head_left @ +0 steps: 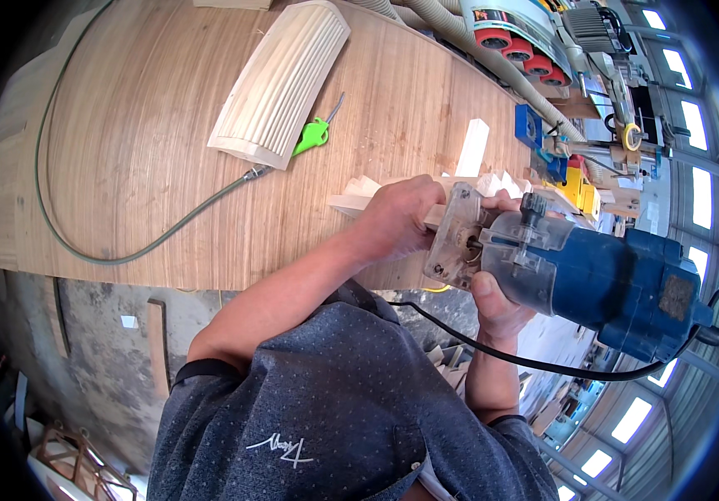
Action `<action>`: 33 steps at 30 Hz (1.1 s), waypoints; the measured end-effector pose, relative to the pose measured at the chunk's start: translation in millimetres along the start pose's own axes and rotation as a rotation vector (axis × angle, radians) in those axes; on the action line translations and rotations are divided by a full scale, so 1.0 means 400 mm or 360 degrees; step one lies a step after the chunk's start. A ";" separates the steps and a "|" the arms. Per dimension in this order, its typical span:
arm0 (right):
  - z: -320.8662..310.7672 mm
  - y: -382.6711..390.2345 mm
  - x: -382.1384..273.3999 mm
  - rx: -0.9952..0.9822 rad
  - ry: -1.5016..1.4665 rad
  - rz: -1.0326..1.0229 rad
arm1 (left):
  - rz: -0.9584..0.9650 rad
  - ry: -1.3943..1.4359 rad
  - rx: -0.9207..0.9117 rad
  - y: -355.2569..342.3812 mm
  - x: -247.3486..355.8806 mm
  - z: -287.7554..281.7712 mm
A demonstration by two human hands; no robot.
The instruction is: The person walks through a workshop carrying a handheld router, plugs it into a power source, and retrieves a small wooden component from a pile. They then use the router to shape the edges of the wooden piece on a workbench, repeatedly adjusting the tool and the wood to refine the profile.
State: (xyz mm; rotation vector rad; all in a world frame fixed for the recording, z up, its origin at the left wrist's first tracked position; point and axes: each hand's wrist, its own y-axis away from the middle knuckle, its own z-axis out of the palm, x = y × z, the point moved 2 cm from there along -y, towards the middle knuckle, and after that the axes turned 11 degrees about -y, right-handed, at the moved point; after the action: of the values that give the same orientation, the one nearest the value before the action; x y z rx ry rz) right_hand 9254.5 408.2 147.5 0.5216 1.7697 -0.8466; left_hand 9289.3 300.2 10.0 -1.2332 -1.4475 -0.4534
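My right hand (500, 307) is wrapped round the clear lower housing of a blue trim router (610, 275), which lies on its side with its motor end to the right. Its clear base plate (445, 255) faces left, toward my left hand (394, 219). The fingers of my left hand are closed on a small pale wood piece (434, 218) right against the base plate; most of that piece is hidden. Behind both hands, several pale wood pieces (472, 149) lie on the wooden tabletop (167, 100).
A ribbed, curved wood panel (284, 83) lies farther back, beside a green air blow gun (313, 134) and its hose (172, 230). The router's black cord (493, 351) loops low across my front. Blue and yellow tools (575, 188) stand at the right, near beige ducting (493, 58).
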 end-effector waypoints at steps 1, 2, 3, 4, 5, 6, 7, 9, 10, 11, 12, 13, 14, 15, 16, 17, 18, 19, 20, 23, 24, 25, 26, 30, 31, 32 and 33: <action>0.003 0.000 -0.001 0.0010 -0.0005 -0.0001 | -0.0003 0.0024 0.0016 0.001 0.000 -0.001; 0.007 -0.001 -0.002 0.0009 -0.0011 0.0000 | -0.0007 0.0047 0.0032 0.002 -0.001 -0.001; 0.010 -0.002 -0.003 0.0008 -0.0017 0.0000 | -0.0010 0.0071 0.0048 0.003 -0.002 -0.002; 0.012 -0.002 -0.003 0.0008 -0.0024 0.0000 | 0.0002 0.0083 0.0057 0.003 -0.003 -0.002; 0.012 -0.003 -0.002 -0.0011 -0.0013 0.0004 | 0.0013 0.0096 0.0066 0.004 -0.004 -0.002; 0.010 -0.003 -0.001 -0.0029 -0.0002 0.0008 | 0.0025 0.0108 0.0075 0.005 -0.005 -0.002; 0.010 -0.004 -0.001 -0.0050 0.0010 0.0012 | 0.0026 0.0123 0.0072 0.005 -0.006 -0.002; 0.014 -0.006 -0.001 -0.0055 -0.0010 0.0015 | 0.0022 0.0154 0.0072 0.003 -0.006 -0.002; 0.014 -0.005 0.000 -0.0054 -0.0026 0.0014 | 0.0019 0.0165 0.0073 0.003 -0.005 -0.001; 0.018 -0.005 0.000 -0.0046 -0.0055 0.0022 | 0.0010 0.0176 0.0080 0.003 -0.003 -0.001; 0.023 -0.005 0.000 -0.0038 -0.0083 0.0030 | 0.0002 0.0187 0.0088 0.003 -0.001 -0.001; 0.026 -0.006 -0.001 -0.0029 -0.0108 0.0040 | -0.0014 0.0239 0.0093 0.003 0.000 -0.004; 0.027 -0.006 -0.001 -0.0037 -0.0095 0.0039 | -0.0029 0.0290 0.0097 0.003 0.002 -0.006; 0.027 -0.007 -0.001 -0.0045 -0.0081 0.0037 | -0.0044 0.0341 0.0101 0.002 0.004 -0.010; 0.029 -0.008 -0.002 -0.0056 -0.0067 0.0036 | -0.0139 0.0477 -0.0009 0.003 0.005 -0.012; 0.029 -0.010 -0.003 -0.0074 -0.0055 0.0023 | -0.0234 0.0612 -0.0119 0.004 0.008 -0.016; 0.029 -0.012 -0.003 -0.0091 -0.0043 0.0011 | -0.0292 0.0693 -0.0192 0.003 0.012 -0.021; 0.029 -0.013 -0.002 -0.0110 -0.0033 -0.0002 | -0.0354 0.0769 -0.0261 0.003 0.015 -0.025; 0.030 -0.013 -0.002 -0.0108 -0.0034 -0.0002 | -0.0379 0.0792 -0.0292 0.001 0.019 -0.030; 0.034 -0.012 -0.002 -0.0116 -0.0028 0.0020 | -0.0314 0.0841 -0.0263 0.003 0.013 -0.025; 0.032 -0.013 -0.003 -0.0131 -0.0021 0.0040 | -0.0288 0.0825 -0.0244 0.004 0.011 -0.023; 0.032 -0.014 -0.004 -0.0150 -0.0013 0.0060 | -0.0263 0.0810 -0.0220 0.005 0.009 -0.023; 0.032 -0.013 -0.003 -0.0142 -0.0022 0.0058 | -0.0258 0.0766 -0.0207 0.008 0.009 -0.025; 0.059 -0.018 -0.012 -0.0115 -0.0070 0.0071 | -0.0205 0.0982 -0.0101 0.014 0.002 -0.013; 0.067 -0.024 -0.018 -0.0107 -0.0089 0.0073 | -0.0252 0.1033 -0.0133 0.012 0.003 -0.018; 0.067 -0.025 -0.020 -0.0120 -0.0074 0.0096 | -0.0301 0.1084 -0.0168 0.012 0.005 -0.023; 0.065 -0.026 -0.021 -0.0130 -0.0059 0.0121 | -0.0296 0.1134 -0.0162 0.012 0.010 -0.029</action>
State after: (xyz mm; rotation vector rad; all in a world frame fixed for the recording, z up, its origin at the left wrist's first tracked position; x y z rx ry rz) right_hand 9266.7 382.1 153.5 0.5127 1.7322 -0.7237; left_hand 9299.9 294.3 15.5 -0.8770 -0.9282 -0.9896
